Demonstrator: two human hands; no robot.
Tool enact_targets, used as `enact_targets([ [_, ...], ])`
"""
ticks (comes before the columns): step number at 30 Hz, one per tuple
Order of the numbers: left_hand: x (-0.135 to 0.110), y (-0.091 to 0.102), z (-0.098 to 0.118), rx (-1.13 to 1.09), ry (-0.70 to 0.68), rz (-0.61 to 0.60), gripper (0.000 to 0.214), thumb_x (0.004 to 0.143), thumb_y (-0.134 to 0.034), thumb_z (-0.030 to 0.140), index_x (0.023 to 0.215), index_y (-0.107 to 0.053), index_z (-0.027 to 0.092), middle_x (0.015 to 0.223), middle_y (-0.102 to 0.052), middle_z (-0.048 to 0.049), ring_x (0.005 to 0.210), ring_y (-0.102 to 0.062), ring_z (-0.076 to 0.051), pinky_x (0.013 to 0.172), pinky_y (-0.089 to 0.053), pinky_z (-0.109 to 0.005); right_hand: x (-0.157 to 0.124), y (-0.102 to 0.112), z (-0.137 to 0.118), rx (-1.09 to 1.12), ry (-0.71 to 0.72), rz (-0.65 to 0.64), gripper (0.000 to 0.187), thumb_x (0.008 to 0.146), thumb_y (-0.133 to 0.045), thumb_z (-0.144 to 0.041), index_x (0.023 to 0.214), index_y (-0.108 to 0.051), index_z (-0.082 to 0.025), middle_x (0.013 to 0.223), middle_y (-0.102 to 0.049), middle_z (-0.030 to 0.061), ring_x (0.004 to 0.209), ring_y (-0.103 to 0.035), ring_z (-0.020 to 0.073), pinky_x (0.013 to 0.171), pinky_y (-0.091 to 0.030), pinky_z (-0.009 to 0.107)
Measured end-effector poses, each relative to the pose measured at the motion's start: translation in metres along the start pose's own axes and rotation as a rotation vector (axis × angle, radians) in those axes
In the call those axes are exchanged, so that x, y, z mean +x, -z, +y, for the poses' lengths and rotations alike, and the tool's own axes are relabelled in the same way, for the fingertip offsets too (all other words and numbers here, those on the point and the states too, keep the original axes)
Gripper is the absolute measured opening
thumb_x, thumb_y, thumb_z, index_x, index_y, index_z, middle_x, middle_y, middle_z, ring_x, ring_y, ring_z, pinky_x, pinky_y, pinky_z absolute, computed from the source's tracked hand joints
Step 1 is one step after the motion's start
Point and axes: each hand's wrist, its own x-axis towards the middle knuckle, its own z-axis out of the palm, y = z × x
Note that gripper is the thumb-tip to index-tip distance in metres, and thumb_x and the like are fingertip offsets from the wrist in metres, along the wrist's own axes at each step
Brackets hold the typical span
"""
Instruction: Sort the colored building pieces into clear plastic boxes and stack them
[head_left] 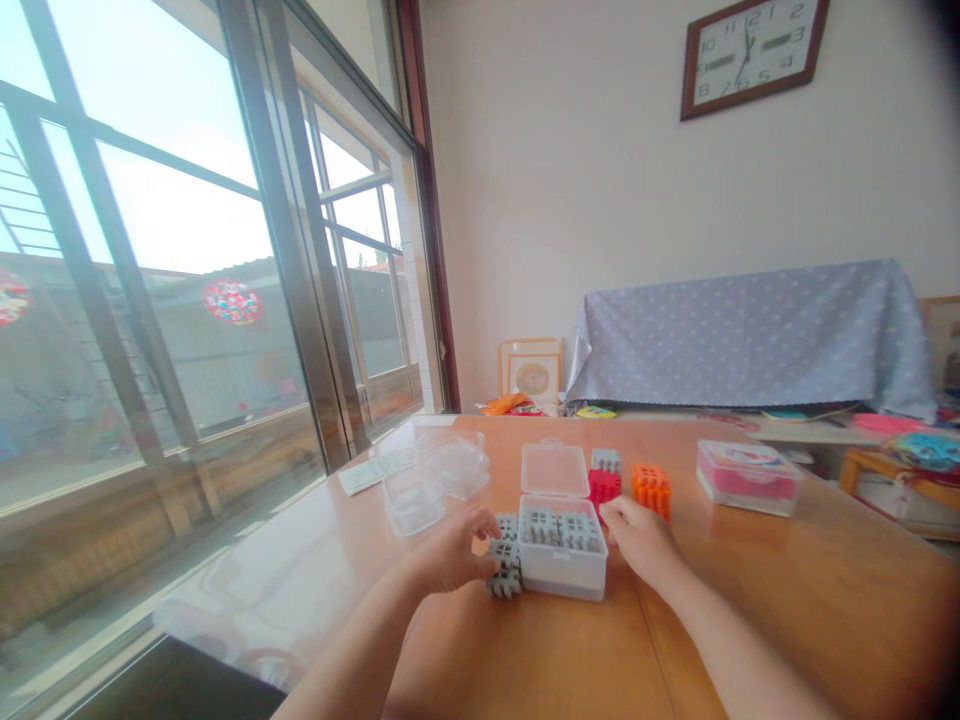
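Observation:
A clear plastic box (562, 572) stands open on the wooden table (787, 600), its lid (555, 468) flipped back. Grey interlocking pieces (561, 527) fill the box. My left hand (450, 550) curls around a stack of grey pieces (505, 572) just left of the box. My right hand (637, 535) rests with bent fingers against the box's right rim. Behind it sit a red block (604, 487) with a grey block (606, 460) beyond, and an orange block (651, 488).
Clear empty containers (435, 480) and a paper sheet (375, 468) lie to the left, near the window. A pink boxed set (746, 475) sits at the right. A covered sofa (750, 335) stands behind the table.

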Motion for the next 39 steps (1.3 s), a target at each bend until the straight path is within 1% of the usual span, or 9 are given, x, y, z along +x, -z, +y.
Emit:
enact_targets([
  [5, 0.003, -0.004, -0.001, 0.005, -0.011, -0.046, 0.030, 0.070, -0.066, 0.015, 0.099, -0.068, 0.021, 0.098, -0.066, -0.0024, 0.092, -0.061, -0.019, 0.080, -0.048, -0.030, 0.001, 0.000, -0.002, -0.016, 0.007, -0.005, 0.039, 0.089, -0.044, -0.051, 0.072, -0.063, -0.022, 0.064, -0.069, 0.0017, 0.066, -0.064, 0.0208, 0.066, -0.041, 0.030],
  [11, 0.006, -0.009, -0.009, -0.047, -0.088, 0.014, 0.023, 0.069, -0.065, 0.011, 0.090, -0.070, 0.019, 0.097, -0.068, -0.0034, 0.091, -0.061, -0.017, 0.083, -0.047, -0.029, -0.001, 0.001, -0.007, -0.011, -0.016, -0.002, 0.040, 0.089, -0.044, -0.052, 0.075, -0.065, -0.021, 0.064, -0.069, 0.0017, 0.066, -0.063, 0.0208, 0.063, -0.040, 0.030],
  [17, 0.000, 0.005, -0.010, -0.055, -0.088, 0.075, 0.016, 0.073, -0.066, 0.015, 0.088, -0.070, 0.020, 0.097, -0.070, -0.0024, 0.090, -0.061, -0.017, 0.083, -0.046, -0.029, -0.001, 0.001, -0.005, -0.015, -0.013, 0.008, 0.040, 0.090, -0.044, -0.052, 0.072, -0.062, -0.022, 0.062, -0.068, 0.0008, 0.064, -0.062, 0.0204, 0.061, -0.039, 0.029],
  [21, -0.003, 0.019, -0.009, -0.035, -0.064, 0.190, 0.013, 0.078, -0.063, 0.020, 0.091, -0.069, 0.020, 0.095, -0.070, -0.0018, 0.087, -0.061, -0.016, 0.080, -0.045, -0.029, 0.000, 0.000, -0.004, -0.002, -0.010, 0.014, 0.037, 0.089, -0.044, -0.050, 0.073, -0.063, -0.022, 0.063, -0.068, 0.0011, 0.065, -0.063, 0.0205, 0.063, -0.040, 0.029],
  [24, 0.003, 0.023, 0.006, -0.045, -0.069, 0.256, 0.014, 0.081, -0.061, 0.022, 0.094, -0.067, 0.021, 0.096, -0.070, -0.0016, 0.088, -0.061, -0.016, 0.079, -0.044, -0.029, 0.000, 0.000, -0.007, 0.016, -0.017, 0.032, 0.036, 0.089, -0.045, -0.048, 0.072, -0.063, -0.022, 0.062, -0.068, 0.0012, 0.064, -0.063, 0.0203, 0.063, -0.040, 0.029],
  [26, 0.011, 0.019, 0.023, -0.044, -0.115, 0.254, 0.013, 0.083, -0.061, 0.023, 0.094, -0.067, 0.021, 0.097, -0.070, -0.0016, 0.089, -0.061, -0.017, 0.079, -0.044, -0.028, -0.002, -0.001, -0.010, 0.018, -0.018, 0.041, 0.035, 0.089, -0.045, -0.047, 0.070, -0.062, -0.022, 0.062, -0.068, 0.0010, 0.064, -0.063, 0.0198, 0.063, -0.040, 0.028],
  [32, 0.051, -0.014, 0.070, -0.001, -0.238, 0.197, 0.012, 0.078, -0.062, 0.020, 0.090, -0.067, 0.020, 0.096, -0.067, -0.0034, 0.089, -0.062, -0.017, 0.080, -0.046, -0.028, -0.003, 0.000, -0.014, 0.003, 0.000, 0.060, 0.035, 0.090, -0.044, -0.046, 0.069, -0.060, -0.022, 0.063, -0.066, -0.0004, 0.064, -0.060, 0.0182, 0.060, -0.037, 0.027],
  [35, 0.066, -0.029, 0.084, 0.051, -0.246, 0.150, 0.012, 0.076, -0.063, 0.018, 0.087, -0.068, 0.020, 0.096, -0.066, -0.0038, 0.086, -0.062, -0.017, 0.078, -0.047, -0.028, -0.003, 0.002, -0.017, 0.028, -0.005, 0.057, 0.036, 0.091, -0.043, -0.046, 0.070, -0.059, -0.022, 0.061, -0.066, -0.0007, 0.062, -0.061, 0.0177, 0.059, -0.036, 0.026],
  [39, 0.074, -0.039, 0.095, 0.142, -0.197, 0.096, 0.010, 0.074, -0.065, 0.019, 0.083, -0.068, 0.020, 0.095, -0.066, -0.0038, 0.083, -0.063, -0.018, 0.075, -0.047, -0.028, -0.004, 0.004, -0.023, 0.055, -0.015, 0.062, 0.036, 0.091, -0.043, -0.045, 0.071, -0.060, -0.022, 0.062, -0.067, -0.0002, 0.061, -0.061, 0.0170, 0.058, -0.034, 0.026],
])
